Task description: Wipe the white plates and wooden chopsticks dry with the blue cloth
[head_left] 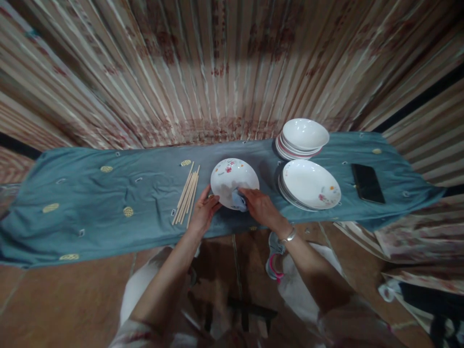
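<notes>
Okay, status: both my hands are on the floral plate (pixel 232 174), centre of frame, near the front edge of the surface (pixel 145 198). Left hand (pixel 205 212) has the plate's lower-left rim, fingers clamped on it, thumb lying over the edge. Right hand (pixel 259 207) has its fingers bunched together on a light blue rag (pixel 239 200), which is pressed against the lower right part of the plate's face. Print on the plate: red and orange flowers, mostly along the upper rim. Can't tell if the plate's underside touches the surface or is slightly raised.

Just left of my left hand: loose bundle of pale chopsticks (pixel 186 198), lying side by side on a slant, top ends pointing to upper right, one or two splayed off from the rest.

Right of centre, two stacks close together. Upper one: white bowls (pixel 305 133), some lower rims banded pinkish red. Lower one: shallow plates (pixel 308 182), top one with flowers toward its lower right. Exact counts not readable.

Further right: dark flat device (pixel 368 182), phone or tablet, can't tell which. Surface is draped in teal cloth with yellow and white motifs. Pleated patterned curtain (pixel 224 87) fills the top of frame. Silver bracelet (pixel 289 236) on my right wrist. Brown tiled floor (pixel 83 295) along the bottom.
</notes>
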A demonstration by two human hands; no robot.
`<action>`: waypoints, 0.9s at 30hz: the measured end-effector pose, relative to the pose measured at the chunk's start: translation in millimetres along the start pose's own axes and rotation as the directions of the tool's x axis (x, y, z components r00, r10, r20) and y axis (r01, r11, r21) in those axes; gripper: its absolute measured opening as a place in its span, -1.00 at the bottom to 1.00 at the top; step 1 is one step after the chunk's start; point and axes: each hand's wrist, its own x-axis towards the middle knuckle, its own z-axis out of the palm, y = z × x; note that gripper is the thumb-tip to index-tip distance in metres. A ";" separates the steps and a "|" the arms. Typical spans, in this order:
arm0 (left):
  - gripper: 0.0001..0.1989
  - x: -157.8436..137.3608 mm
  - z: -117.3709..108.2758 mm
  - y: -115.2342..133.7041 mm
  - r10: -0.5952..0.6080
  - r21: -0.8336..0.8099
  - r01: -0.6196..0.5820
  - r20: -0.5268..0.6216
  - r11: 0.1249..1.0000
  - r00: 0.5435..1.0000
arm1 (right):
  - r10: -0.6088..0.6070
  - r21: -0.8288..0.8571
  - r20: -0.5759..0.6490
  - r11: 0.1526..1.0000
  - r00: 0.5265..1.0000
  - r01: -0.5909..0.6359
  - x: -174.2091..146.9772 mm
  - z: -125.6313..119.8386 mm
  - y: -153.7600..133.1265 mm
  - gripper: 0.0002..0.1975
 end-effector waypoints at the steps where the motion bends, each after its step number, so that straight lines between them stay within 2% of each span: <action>1: -0.29 0.2 -0.4 -0.7 -0.002 0.000 0.002 -0.001 1.000 1.000 | -0.027 0.038 -0.002 0.999 1.000 0.027 -0.8 1.1 -2.5 -0.57; 9: -0.21 -1.3 0.4 -1.7 -0.005 0.039 0.006 -0.006 0.999 1.000 | -0.081 0.209 -0.075 0.973 0.994 0.095 6.3 20.1 -14.0 -0.67; 14: -0.42 -2.3 5.7 0.1 0.062 -0.001 -0.062 -0.009 0.998 0.998 | -0.071 0.311 -0.144 0.944 0.987 0.114 16.9 28.9 -23.2 -0.72; 20: -0.61 2.7 9.7 0.0 0.051 -0.055 -0.054 -0.046 0.997 0.998 | 0.005 0.358 -0.209 0.931 0.978 0.071 41.9 40.8 -31.7 -0.72; 27: -0.71 2.8 9.9 0.0 -0.011 -0.100 -0.004 -0.151 0.995 0.988 | 0.069 0.349 -0.226 0.937 0.972 0.015 70.9 49.4 -38.7 -0.54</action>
